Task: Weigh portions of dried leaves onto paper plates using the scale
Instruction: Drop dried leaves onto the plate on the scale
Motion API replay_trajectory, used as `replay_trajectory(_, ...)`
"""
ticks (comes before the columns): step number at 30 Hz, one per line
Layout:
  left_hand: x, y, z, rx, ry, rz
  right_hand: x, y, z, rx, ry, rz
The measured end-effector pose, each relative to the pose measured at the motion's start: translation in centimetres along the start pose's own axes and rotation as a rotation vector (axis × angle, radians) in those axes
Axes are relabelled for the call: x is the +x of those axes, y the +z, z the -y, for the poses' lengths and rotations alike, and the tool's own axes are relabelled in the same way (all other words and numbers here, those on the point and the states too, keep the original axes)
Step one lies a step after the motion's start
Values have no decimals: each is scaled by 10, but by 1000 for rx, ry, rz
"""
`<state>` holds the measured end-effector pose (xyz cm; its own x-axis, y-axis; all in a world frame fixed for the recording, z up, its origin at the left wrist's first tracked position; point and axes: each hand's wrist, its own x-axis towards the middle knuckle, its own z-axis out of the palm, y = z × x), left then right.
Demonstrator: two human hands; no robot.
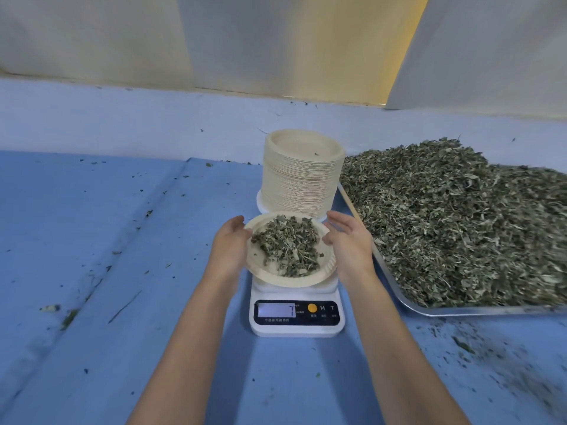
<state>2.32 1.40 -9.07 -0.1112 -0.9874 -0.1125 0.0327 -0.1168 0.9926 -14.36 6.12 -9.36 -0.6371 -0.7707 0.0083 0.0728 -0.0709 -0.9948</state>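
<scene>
Dried leaves [285, 250] are sitting on the paper plate [260, 266] between the left grip [232, 238], pinching its rim, and the right grip [346, 240], resting unclenched alongside.

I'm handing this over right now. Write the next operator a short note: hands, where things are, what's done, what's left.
Left hand grips the left rim of the paper plate. Right hand is open at its right rim.
The plate holds a portion of dried leaves over the scale; the display is too blurred to read. The plate stack stands behind, the leaf tray to the right.
Done: one portion loaded.
Left: confirm the weight, set the plate aside, repeat.
</scene>
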Motion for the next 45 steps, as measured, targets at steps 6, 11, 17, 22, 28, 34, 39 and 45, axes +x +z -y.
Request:
replay_trajectory(6, 1, -22, -10, -261, -73, 56, 4, 19, 8, 148, 37, -73)
replay_trajectory(11, 4, -42, -8, -134, -164, -14, 9, 44, 10, 137, 36, -145)
replay_trajectory(17, 17, -68, -11, -229, -176, -127, 14, 80, 14, 34, -8, -39)
replay_trajectory(22, 49, -69, -7, -299, -160, -284, 20, 98, 26, -77, -105, 45)
replay_trajectory(28, 105, -42, 6, -388, -178, -441, 33, 119, 32, -100, -90, 255)
replay_trajectory(34, 156, -23, 5, -462, -221, -335, 57, 145, 33, -123, -84, 349)
replay_trajectory(39, 187, -27, 0, -531, -220, -172, 73, 166, 30, -161, -106, 377)
replay_trajectory(45, 197, -32, -1, -513, -294, -140, 84, 184, 16, -247, -76, 408)
